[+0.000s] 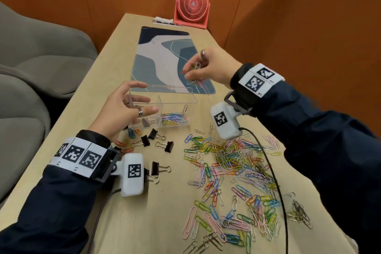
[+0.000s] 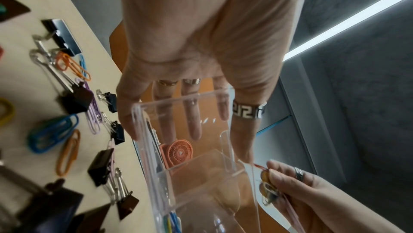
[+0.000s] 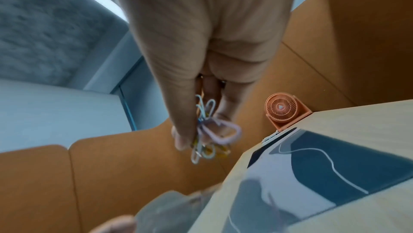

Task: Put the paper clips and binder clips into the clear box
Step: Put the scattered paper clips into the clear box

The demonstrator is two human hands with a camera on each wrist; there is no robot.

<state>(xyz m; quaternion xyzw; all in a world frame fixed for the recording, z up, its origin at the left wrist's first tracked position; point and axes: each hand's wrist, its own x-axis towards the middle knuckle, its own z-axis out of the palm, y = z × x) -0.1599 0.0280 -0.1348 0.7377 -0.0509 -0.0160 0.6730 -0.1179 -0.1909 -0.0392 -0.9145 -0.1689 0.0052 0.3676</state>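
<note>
A clear divided box [image 1: 183,100] stands mid-table. Its right compartment holds coloured paper clips [image 1: 175,119] and its left one a few binder clips [image 1: 148,122]. My left hand [image 1: 132,105] is spread with straight fingers at the box's left end; the left wrist view shows the left hand's fingers [image 2: 194,113] through the clear box wall [image 2: 201,180]. My right hand [image 1: 191,74] pinches a bunch of paper clips [image 1: 196,80] above the box's far right rim, and that bunch of paper clips [image 3: 220,133] shows in my right hand [image 3: 196,137]. Loose paper clips [image 1: 233,171] and black binder clips [image 1: 156,140] lie on the table.
A patterned desk mat [image 1: 165,57] lies behind the box, with a coral fan [image 1: 192,5] at the far end against orange walls. A black cable [image 1: 272,171] crosses the clip pile. A grey sofa [image 1: 31,64] stands left of the table's edge.
</note>
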